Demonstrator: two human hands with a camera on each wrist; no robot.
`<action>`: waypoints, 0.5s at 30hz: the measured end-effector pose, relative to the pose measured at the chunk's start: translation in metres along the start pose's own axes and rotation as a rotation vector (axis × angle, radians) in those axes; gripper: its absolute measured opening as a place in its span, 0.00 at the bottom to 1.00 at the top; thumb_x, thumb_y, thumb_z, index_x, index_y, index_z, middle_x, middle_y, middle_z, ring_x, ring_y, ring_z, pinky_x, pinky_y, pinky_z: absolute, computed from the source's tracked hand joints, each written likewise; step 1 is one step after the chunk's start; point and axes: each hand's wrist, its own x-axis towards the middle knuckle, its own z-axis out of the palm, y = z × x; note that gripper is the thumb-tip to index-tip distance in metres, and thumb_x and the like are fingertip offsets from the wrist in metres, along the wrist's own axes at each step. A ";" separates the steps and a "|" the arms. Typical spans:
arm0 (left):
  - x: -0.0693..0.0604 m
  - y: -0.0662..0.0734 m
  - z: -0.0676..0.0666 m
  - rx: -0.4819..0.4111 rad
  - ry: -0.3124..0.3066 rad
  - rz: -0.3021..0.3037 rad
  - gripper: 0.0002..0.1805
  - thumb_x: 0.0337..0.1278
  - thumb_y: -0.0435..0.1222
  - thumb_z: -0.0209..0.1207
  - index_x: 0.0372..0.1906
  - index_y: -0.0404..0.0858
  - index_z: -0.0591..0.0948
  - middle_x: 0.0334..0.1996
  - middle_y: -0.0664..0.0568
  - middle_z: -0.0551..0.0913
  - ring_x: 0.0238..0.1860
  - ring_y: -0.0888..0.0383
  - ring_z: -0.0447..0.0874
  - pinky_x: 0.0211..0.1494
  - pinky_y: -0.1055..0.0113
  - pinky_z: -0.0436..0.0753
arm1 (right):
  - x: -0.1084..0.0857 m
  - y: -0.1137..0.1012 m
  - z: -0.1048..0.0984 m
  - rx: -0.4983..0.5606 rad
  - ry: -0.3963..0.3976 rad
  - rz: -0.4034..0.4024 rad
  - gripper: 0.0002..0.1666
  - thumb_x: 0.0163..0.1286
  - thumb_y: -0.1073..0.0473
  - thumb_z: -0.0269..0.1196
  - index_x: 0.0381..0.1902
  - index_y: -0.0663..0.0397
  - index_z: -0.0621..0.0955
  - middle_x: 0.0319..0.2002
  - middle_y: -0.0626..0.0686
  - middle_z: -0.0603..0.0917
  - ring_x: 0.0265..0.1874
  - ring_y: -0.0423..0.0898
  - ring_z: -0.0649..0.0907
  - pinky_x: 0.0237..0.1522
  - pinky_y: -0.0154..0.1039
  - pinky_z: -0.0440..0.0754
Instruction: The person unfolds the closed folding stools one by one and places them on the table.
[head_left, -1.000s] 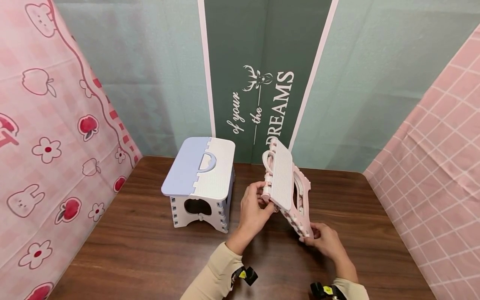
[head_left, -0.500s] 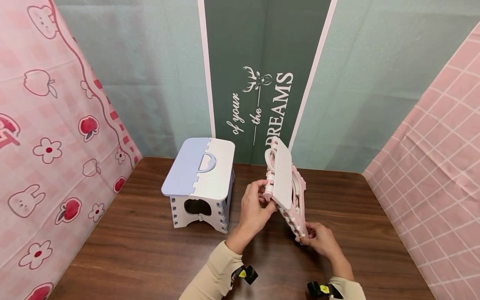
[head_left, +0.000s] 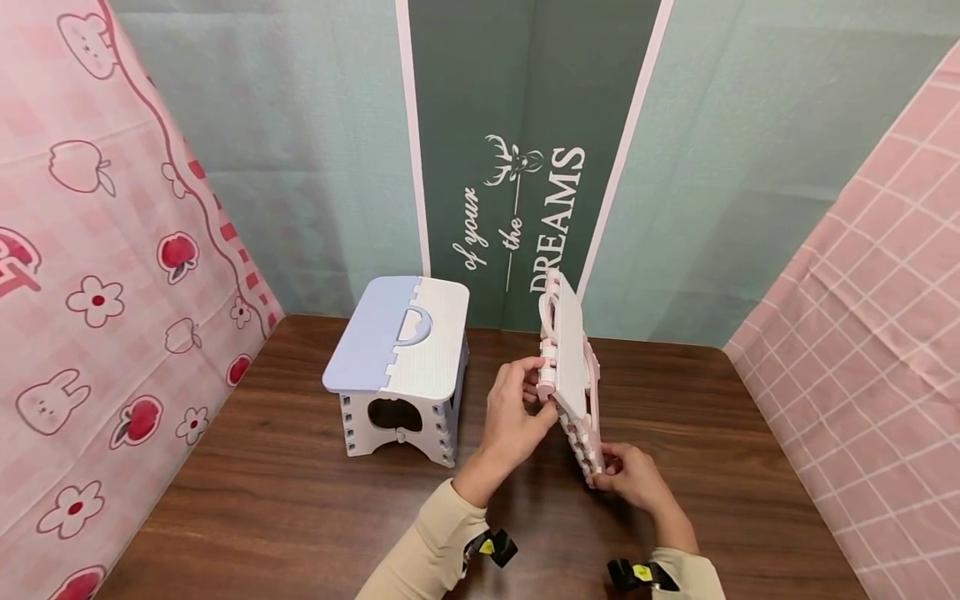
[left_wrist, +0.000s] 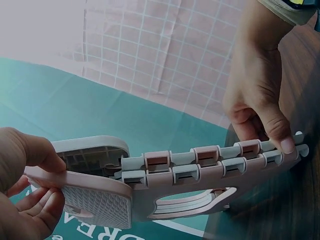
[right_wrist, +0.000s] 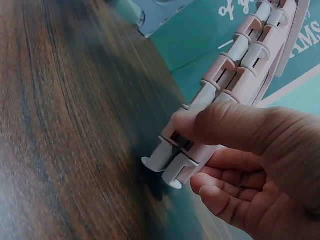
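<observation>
A pink and white folding step stool (head_left: 572, 358), nearly folded flat, stands tilted on edge between both hands. My left hand (head_left: 512, 414) pinches the near end of its top by the hinge, thumb on one side and fingers on the other. Lower down, my right hand (head_left: 637, 479) pinches the bottom end of the hinged legs. In the left wrist view the two halves of the top (left_wrist: 97, 197) hang close together with a narrow gap. The right wrist view shows the leg hinges (right_wrist: 220, 82) folded side by side, my right thumb across them.
A blue and white folding stool (head_left: 401, 333) stands unfolded on the brown wooden table (head_left: 247, 500) to the left. A green cloth (head_left: 337, 167) with lettering hangs at the back. Pink patterned cloths (head_left: 862, 375) border both sides.
The pink stool's legs have swung left and inward, so it is flatter and more upright. My right hand has moved left with the legs; my left hand has shifted slightly right.
</observation>
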 end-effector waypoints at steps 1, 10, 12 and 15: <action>0.000 0.000 0.000 0.004 -0.004 0.006 0.28 0.35 0.23 0.63 0.51 0.34 0.74 0.35 0.46 0.73 0.33 0.56 0.76 0.34 0.70 0.79 | 0.000 0.000 0.001 0.008 0.000 -0.002 0.30 0.41 0.65 0.74 0.45 0.71 0.79 0.22 0.48 0.77 0.23 0.42 0.75 0.25 0.33 0.73; 0.004 0.005 0.001 0.021 -0.026 0.061 0.27 0.37 0.23 0.62 0.51 0.34 0.74 0.35 0.43 0.72 0.32 0.55 0.74 0.34 0.65 0.79 | 0.004 -0.003 0.005 0.011 -0.001 -0.016 0.29 0.39 0.69 0.69 0.45 0.72 0.79 0.22 0.49 0.78 0.24 0.43 0.76 0.26 0.34 0.73; 0.005 0.006 0.001 0.028 -0.029 0.070 0.27 0.37 0.23 0.62 0.51 0.33 0.74 0.35 0.43 0.72 0.33 0.55 0.74 0.35 0.65 0.79 | 0.005 -0.004 0.006 0.006 0.002 -0.016 0.29 0.39 0.69 0.69 0.45 0.72 0.79 0.22 0.49 0.77 0.24 0.43 0.76 0.26 0.34 0.73; 0.006 0.007 0.001 0.036 -0.032 0.081 0.27 0.37 0.23 0.62 0.51 0.33 0.74 0.35 0.43 0.72 0.33 0.53 0.74 0.35 0.65 0.79 | 0.007 -0.004 0.007 0.002 0.006 -0.018 0.28 0.39 0.70 0.69 0.44 0.71 0.79 0.22 0.49 0.77 0.24 0.43 0.75 0.26 0.34 0.73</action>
